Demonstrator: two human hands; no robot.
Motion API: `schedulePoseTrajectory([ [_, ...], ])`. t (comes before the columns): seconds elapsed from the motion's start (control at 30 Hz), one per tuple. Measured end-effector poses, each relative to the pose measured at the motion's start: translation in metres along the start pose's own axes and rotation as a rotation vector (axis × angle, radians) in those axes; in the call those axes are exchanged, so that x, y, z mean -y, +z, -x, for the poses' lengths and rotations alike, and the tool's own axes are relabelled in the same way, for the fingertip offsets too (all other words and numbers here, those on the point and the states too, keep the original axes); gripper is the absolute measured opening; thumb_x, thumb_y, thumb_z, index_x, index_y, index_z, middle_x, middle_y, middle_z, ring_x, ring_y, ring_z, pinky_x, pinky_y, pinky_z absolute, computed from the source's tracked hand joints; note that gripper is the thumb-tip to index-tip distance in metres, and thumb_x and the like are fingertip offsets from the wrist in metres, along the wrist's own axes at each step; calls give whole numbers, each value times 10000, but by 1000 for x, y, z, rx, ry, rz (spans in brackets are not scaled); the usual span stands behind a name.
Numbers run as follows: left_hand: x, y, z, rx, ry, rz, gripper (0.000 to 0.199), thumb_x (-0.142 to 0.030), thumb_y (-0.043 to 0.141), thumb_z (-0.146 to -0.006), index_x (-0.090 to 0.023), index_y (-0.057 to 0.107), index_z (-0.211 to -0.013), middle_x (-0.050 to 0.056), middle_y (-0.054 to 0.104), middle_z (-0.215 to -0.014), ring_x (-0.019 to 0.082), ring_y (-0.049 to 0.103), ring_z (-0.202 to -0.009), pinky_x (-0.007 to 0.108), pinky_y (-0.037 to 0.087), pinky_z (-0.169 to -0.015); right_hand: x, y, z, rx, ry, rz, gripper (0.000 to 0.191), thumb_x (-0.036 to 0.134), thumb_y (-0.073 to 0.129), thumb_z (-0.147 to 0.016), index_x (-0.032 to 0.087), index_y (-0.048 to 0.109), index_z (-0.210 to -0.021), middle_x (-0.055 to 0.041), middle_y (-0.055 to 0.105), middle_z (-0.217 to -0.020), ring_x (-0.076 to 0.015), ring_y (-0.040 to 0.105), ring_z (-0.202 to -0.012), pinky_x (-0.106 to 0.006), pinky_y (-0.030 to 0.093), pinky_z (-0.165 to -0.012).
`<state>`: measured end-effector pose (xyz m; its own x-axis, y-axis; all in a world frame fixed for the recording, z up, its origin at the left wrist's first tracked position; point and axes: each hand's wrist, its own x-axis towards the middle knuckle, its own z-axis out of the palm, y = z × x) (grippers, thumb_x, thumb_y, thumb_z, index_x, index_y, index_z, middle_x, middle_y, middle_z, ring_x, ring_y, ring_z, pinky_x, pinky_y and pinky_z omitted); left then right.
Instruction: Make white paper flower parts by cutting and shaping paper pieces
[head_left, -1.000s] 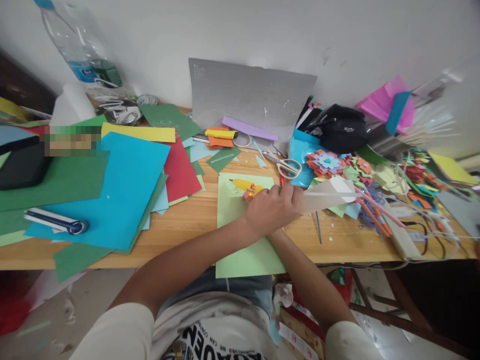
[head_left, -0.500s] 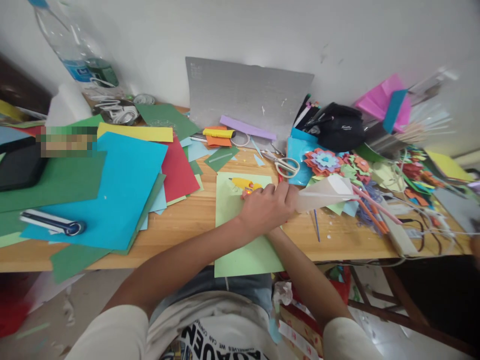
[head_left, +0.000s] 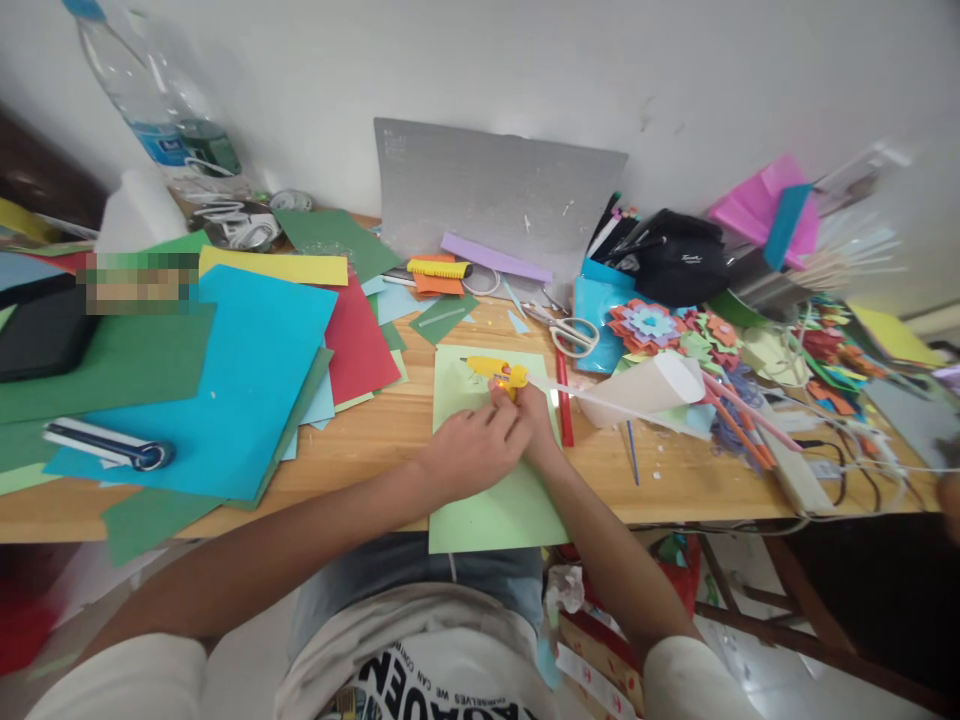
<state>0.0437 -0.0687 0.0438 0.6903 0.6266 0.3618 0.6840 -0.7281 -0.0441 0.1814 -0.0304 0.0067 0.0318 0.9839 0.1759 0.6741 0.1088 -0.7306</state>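
Note:
A yellow glue gun (head_left: pixel 495 372) with a lit orange spot points left over the light green sheet (head_left: pixel 487 520). Behind its body, my right hand (head_left: pixel 538 415) is wrapped round the handle. My left hand (head_left: pixel 480 450) lies against the right one, its fingers curled close to the gun; what they hold, if anything, is hidden. A long whitish glue stick (head_left: pixel 592 395) sticks out of the gun's rear toward the right. Beside it lies a rolled white paper cone (head_left: pixel 645 388), touching neither hand.
Coloured paper (head_left: pixel 225 380) and a stapler (head_left: pixel 109 443) lie on the left. Scissors (head_left: pixel 574 336), a red stick (head_left: pixel 565 400) and paper flowers (head_left: pixel 649 325) are right of the sheet. Pink and orange rods (head_left: pixel 742 425) and a white power strip (head_left: pixel 799 480) lie farther right.
My left hand has moved left and down from the gun's rear and the paper cone. The glue gun's body, the glue stick and the red stick now show more fully.

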Motion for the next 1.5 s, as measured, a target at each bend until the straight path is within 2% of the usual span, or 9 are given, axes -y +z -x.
schedulePoseTrajectory([
  [0.07, 8, 1, 9, 81, -56, 7, 226, -115, 410, -950, -130, 601, -1070, 107, 625, -875, 216, 651, -773, 288, 495, -588, -3, -5, -11, 93, 41, -20, 435, 572, 488, -900, 205, 535, -673, -7, 519, -592, -162, 445, -566, -294, 362, -522],
  [0.2, 30, -2, 26, 209, -126, 2, 203, -80, 441, -927, -148, 613, -1009, 109, 611, -858, 227, 638, -765, 304, 484, -602, -2, -8, -12, 117, 5, -15, 411, 545, 476, -914, 183, 600, -764, -47, 645, -726, -205, 564, -687, -305, 410, -637],
  [0.4, 48, 4, 35, 207, -250, -109, 247, -112, 418, -944, -130, 624, -1080, 166, 621, -1050, 272, 620, -860, 348, 450, -632, 1, -7, -11, 134, 14, -62, 387, 499, 484, -922, 163, 673, -951, -96, 738, -932, -260, 659, -854, -342, 474, -775],
  [0.53, 49, 12, 37, 208, -248, -129, 244, -119, 418, -939, -136, 646, -1024, 162, 621, -1025, 292, 586, -920, 378, 440, -675, 0, -6, -12, 121, -4, -77, 393, 488, 487, -921, 162, 683, -1020, -96, 742, -1014, -264, 661, -930, -352, 478, -845],
  [0.73, 50, 12, 38, 207, -249, -107, 252, -111, 412, -939, -137, 649, -1021, 149, 622, -971, 292, 569, -914, 378, 414, -671, 1, -7, -11, 140, 62, -77, 397, 523, 522, -880, 161, 677, -833, -67, 704, -786, -220, 609, -734, -311, 459, -693],
  [0.9, 51, 8, 37, 220, -240, -110, 238, -142, 413, -958, -139, 642, -1021, 139, 624, -993, 291, 566, -927, 371, 407, -678, 4, -11, -10, 180, 141, -145, 342, 443, 571, -805, 137, 697, -890, -34, 658, -714, -156, 534, -599, -261, 399, -557],
  [1.1, 52, 10, 38, 231, -233, -143, 255, -157, 385, -973, -147, 637, -1010, 128, 617, -970, 293, 561, -909, 378, 409, -670, 7, -17, -9, 194, 181, -249, 276, 292, 536, -720, 143, 704, -880, 19, 561, -575, -136, 496, -525, -246, 373, -508],
  [1.33, 52, 14, 37, 223, -253, -98, 237, -191, 421, -976, -138, 646, -1024, 146, 630, -1000, 290, 571, -923, 364, 412, -669, -7, -16, -12, 182, 286, -693, 165, 345, 512, -716, 194, 571, -747, 17, 553, -523, -142, 491, -491, -254, 344, -472],
  [1.5, 52, 19, 37, 218, -256, -119, 254, -221, 422, -980, -144, 662, -1019, 147, 630, -1001, 299, 577, -916, 371, 418, -649, -12, -12, -14, 161, 300, -761, 140, 334, 535, -691, 201, 567, -725, 11, 555, -503, -151, 495, -469, -268, 333, -451],
])
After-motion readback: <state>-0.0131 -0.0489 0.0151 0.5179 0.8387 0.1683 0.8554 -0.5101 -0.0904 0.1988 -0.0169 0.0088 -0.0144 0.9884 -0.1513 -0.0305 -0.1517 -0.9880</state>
